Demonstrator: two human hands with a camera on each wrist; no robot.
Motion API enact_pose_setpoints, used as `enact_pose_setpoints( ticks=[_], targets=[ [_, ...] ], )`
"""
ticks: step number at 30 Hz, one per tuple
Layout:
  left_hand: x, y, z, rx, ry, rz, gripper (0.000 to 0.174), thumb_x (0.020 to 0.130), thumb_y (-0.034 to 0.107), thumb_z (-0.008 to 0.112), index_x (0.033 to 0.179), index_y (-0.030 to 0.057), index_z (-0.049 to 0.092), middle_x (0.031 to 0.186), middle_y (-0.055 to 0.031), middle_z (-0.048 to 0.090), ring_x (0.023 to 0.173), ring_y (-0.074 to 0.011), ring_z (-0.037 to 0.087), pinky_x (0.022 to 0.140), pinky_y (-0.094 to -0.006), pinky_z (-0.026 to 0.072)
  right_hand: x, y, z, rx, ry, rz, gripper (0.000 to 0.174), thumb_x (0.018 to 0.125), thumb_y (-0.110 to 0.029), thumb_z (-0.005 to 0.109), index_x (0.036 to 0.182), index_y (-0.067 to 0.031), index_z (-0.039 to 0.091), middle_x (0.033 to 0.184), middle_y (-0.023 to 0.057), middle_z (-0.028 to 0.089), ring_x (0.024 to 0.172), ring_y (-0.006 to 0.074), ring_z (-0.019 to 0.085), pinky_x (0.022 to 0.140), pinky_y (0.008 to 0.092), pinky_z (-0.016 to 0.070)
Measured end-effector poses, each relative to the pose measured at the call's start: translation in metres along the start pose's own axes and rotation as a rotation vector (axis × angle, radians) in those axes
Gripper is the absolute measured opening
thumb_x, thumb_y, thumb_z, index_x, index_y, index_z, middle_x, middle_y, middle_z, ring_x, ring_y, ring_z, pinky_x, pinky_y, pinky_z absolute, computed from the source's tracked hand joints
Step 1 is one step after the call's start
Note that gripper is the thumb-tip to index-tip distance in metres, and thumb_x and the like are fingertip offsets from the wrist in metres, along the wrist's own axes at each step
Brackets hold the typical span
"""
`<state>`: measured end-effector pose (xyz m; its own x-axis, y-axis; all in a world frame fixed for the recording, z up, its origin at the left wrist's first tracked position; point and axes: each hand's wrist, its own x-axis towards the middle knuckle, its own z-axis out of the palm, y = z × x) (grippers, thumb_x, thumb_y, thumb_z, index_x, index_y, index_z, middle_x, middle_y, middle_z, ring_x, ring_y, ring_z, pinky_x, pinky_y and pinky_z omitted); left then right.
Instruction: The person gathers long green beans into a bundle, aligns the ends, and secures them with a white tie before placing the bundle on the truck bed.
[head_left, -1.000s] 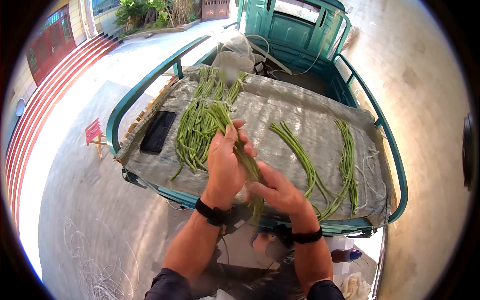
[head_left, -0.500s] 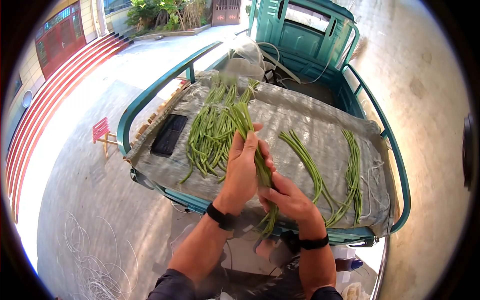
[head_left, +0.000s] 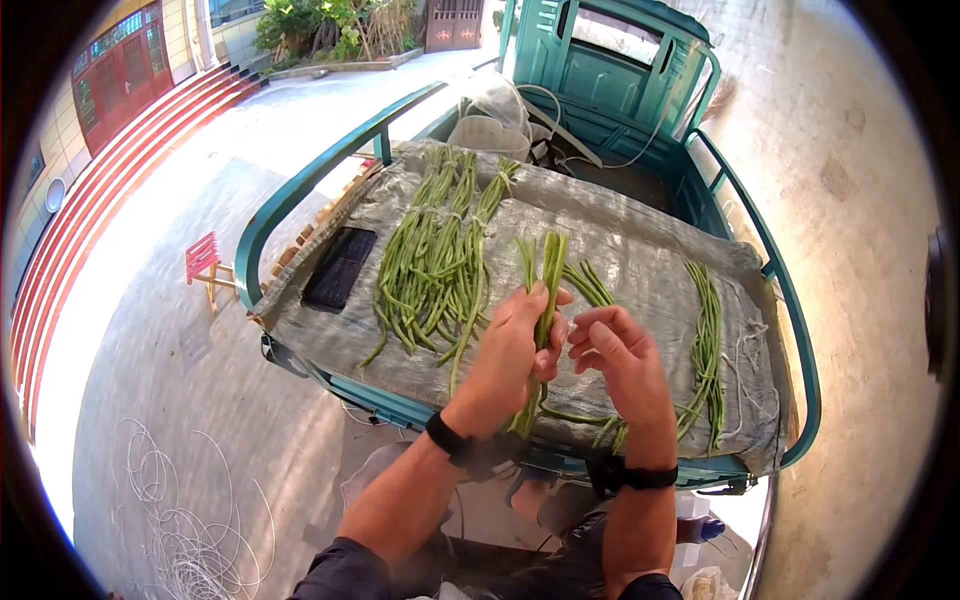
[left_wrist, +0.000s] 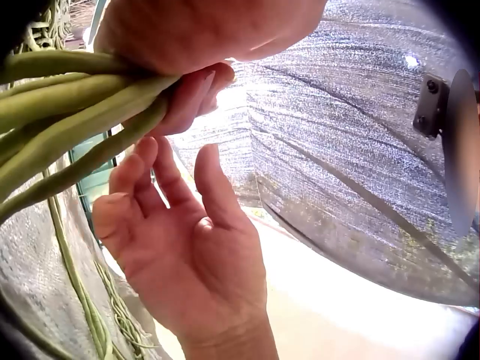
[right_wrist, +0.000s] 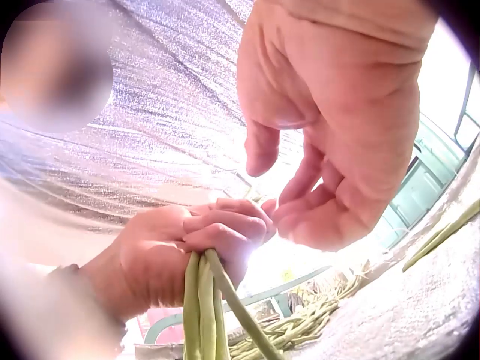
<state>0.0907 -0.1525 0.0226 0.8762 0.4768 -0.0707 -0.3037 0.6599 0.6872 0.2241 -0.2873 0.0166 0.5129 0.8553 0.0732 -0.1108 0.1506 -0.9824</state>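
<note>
My left hand (head_left: 508, 345) grips a small bunch of long green beans (head_left: 553, 268), held upright over the front of the cloth. Their upper ends stick up above the fist, and their lower parts hang below it. In the right wrist view the fingers of that hand wrap the beans (right_wrist: 201, 307). Just to the right, my right hand (head_left: 632, 368) is raised with relaxed, slightly bent fingers and holds nothing. The left wrist view shows its palm (left_wrist: 199, 262) close beneath the left fist. More loose long beans (head_left: 592, 285) lie partly hidden behind the right hand.
Tied bundles of long beans (head_left: 430, 250) lie on the left of the grey cloth (head_left: 640, 240), beside a dark phone (head_left: 340, 268). Another strip of beans (head_left: 706, 350) lies at right. Green cart rails (head_left: 265, 230) flank both sides. White string (head_left: 745, 365) lies near the right edge.
The right hand has let go of the lower part of the bunch and moved up and right. The left hand has shifted right with the beans, away from the tied bundles.
</note>
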Motion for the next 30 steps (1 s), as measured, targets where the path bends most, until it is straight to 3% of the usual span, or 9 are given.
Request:
enact_pose_setpoints(
  ticks=[1, 7, 13, 16, 18, 24, 30],
  targets=[
    [0.0, -0.002, 0.003, 0.025, -0.004, -0.012, 0.028, 0.113, 0.031, 0.049, 0.124, 0.0064, 0.057, 0.077, 0.0001, 0.053, 0.054, -0.0055, 0.039, 0.048, -0.0234, 0.0325, 0.002, 0.002, -0.002, 0.026, 0.063, -0.047, 0.026, 0.106, -0.025, 0.068, 0.119, -0.002, 0.067, 0.102, 0.0051, 0.071, 0.085, 0.0117, 0.065, 0.076, 0.0274, 0.0525],
    [0.0, -0.02, 0.013, 0.216, -0.068, -0.011, 0.025, 0.111, 0.03, 0.054, 0.125, 0.01, 0.059, 0.079, 0.0025, 0.055, 0.055, -0.003, 0.041, 0.047, -0.0199, 0.0306, 0.001, -0.004, 0.004, 0.137, 0.163, -0.175, 0.025, 0.105, -0.028, 0.07, 0.112, -0.004, 0.068, 0.093, 0.0001, 0.067, 0.072, 0.0051, 0.056, 0.064, 0.0235, 0.0448],
    [0.003, -0.033, 0.017, 0.255, -0.121, 0.012, 0.022, 0.11, 0.027, 0.056, 0.127, 0.0129, 0.06, 0.083, 0.0047, 0.057, 0.057, -0.001, 0.042, 0.047, -0.0181, 0.0302, -0.002, -0.011, 0.0, 0.046, 0.219, -0.162, 0.014, 0.105, -0.022, 0.07, 0.102, -0.0096, 0.065, 0.077, -0.0072, 0.058, 0.06, 0.0004, 0.046, 0.051, 0.0205, 0.0315],
    [0.003, -0.036, 0.018, 0.222, -0.126, 0.01, 0.02, 0.111, 0.026, 0.055, 0.125, 0.0123, 0.059, 0.081, 0.0039, 0.057, 0.055, -0.0015, 0.042, 0.045, -0.0186, 0.0307, -0.003, -0.011, -0.001, -0.003, 0.242, -0.197, 0.013, 0.104, -0.02, 0.07, 0.1, -0.0092, 0.064, 0.073, -0.007, 0.055, 0.057, 0.0012, 0.043, 0.048, 0.0213, 0.0285],
    [0.001, -0.034, 0.022, 0.158, -0.097, 0.0, 0.018, 0.112, 0.025, 0.054, 0.122, 0.0107, 0.056, 0.077, 0.0023, 0.057, 0.051, -0.0025, 0.043, 0.042, -0.0202, 0.0309, -0.004, -0.011, -0.001, 0.034, 0.247, -0.218, 0.014, 0.104, -0.019, 0.071, 0.099, -0.007, 0.065, 0.076, -0.0055, 0.059, 0.059, 0.0018, 0.047, 0.049, 0.0216, 0.0323],
    [-0.001, -0.034, 0.023, 0.181, -0.011, 0.028, 0.018, 0.112, 0.027, 0.053, 0.121, 0.0122, 0.06, 0.08, 0.0044, 0.057, 0.057, -0.0012, 0.045, 0.047, -0.0184, 0.0302, -0.006, -0.013, 0.003, 0.11, 0.243, -0.209, 0.012, 0.103, -0.017, 0.071, 0.102, -0.0056, 0.066, 0.08, -0.0026, 0.062, 0.06, 0.0054, 0.054, 0.05, 0.0219, 0.0389],
    [0.002, -0.038, 0.018, 0.256, -0.161, 0.098, 0.024, 0.111, 0.023, 0.055, 0.132, 0.0115, 0.06, 0.086, 0.0062, 0.057, 0.069, -0.0001, 0.049, 0.054, -0.0174, 0.034, -0.006, -0.013, -0.003, 0.334, 0.199, -0.093, 0.011, 0.103, -0.015, 0.07, 0.108, -0.0066, 0.065, 0.083, -0.0018, 0.063, 0.06, 0.0062, 0.055, 0.049, 0.0222, 0.039]
  ],
)
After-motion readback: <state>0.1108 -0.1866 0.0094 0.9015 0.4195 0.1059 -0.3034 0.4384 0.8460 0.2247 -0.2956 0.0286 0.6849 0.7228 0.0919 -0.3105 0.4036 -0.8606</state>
